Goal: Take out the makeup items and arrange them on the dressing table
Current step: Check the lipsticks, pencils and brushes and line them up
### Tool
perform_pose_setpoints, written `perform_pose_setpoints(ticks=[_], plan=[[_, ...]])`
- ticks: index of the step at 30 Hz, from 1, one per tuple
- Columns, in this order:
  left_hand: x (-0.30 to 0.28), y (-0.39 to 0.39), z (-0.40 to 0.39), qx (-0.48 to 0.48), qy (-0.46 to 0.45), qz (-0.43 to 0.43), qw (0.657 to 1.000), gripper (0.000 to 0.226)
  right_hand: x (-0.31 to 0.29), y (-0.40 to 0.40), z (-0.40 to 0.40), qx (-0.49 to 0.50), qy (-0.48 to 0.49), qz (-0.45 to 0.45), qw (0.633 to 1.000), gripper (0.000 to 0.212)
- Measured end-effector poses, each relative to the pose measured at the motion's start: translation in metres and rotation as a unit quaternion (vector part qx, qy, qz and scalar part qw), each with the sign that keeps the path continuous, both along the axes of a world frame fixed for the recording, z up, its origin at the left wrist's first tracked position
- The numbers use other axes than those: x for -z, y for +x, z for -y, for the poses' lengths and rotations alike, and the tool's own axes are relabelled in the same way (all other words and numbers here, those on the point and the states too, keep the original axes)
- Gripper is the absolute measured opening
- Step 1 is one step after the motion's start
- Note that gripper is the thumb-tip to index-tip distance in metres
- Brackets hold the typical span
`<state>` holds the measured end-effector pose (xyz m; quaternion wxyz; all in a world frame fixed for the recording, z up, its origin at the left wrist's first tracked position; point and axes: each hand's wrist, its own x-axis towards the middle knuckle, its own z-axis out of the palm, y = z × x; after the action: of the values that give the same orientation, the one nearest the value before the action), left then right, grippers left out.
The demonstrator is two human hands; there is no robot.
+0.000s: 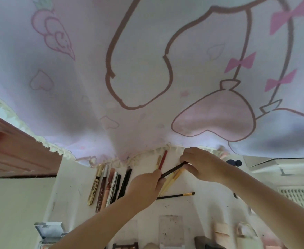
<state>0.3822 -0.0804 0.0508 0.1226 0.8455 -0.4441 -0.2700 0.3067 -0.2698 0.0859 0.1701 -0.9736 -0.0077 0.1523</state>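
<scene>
- A silver case (49, 232) sits at the lower left of the frame, on the counter (72, 187).
- A row of tubes and pencils (109, 186) lies side by side left of centre: a gold tube (94, 187) on the outside, then brown, pink, silver and black ones, all pointing up toward the curtain (147, 69).
- The left hand (145, 189) is curled, pinching the lower end of a black pencil (172, 170) at the centre of the frame.
- A red pencil (162, 159) lies just above it, near the curtain's fringe.
- Pale yellow sticks (171, 180) lie under the black pencil, partly hidden by the left hand.
- A black brush (176, 195) with a gold ferrule lies across the counter below the hands.
- The right hand (203, 166) pinches the upper end of the same black pencil, fingers curled.
- Palettes (125, 246) and small pale boxes (221, 230) line the bottom edge, blurred.
</scene>
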Motion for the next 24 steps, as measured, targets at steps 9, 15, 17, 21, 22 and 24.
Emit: perform_pose_setpoints(ticks=[9,15,17,21,22,24], plan=[[-0.043,0.014,-0.007,0.157,0.004,0.139,0.978,0.035,-0.034,-0.017,0.003,0.094,0.223,-0.188,0.952,0.030],[-0.035,0.030,-0.039,0.124,0.018,0.200,0.972,0.038,-0.033,-0.055,0.027,0.240,0.253,-0.204,0.915,0.034],[-0.033,0.047,-0.060,0.049,0.039,0.212,0.975,0.039,-0.034,-0.072,0.041,0.300,0.234,-0.187,0.905,0.031],[-0.034,0.045,-0.059,0.049,0.017,0.186,0.981,0.037,-0.037,-0.053,0.017,0.253,0.172,-0.112,0.945,0.017],[-0.035,0.039,-0.055,0.061,0.009,0.179,0.982,0.036,-0.036,-0.046,0.007,0.240,0.179,-0.084,0.950,0.016],[-0.037,0.031,-0.050,0.075,-0.009,0.173,0.982,0.034,-0.035,-0.038,-0.007,0.234,0.203,-0.041,0.950,0.016]])
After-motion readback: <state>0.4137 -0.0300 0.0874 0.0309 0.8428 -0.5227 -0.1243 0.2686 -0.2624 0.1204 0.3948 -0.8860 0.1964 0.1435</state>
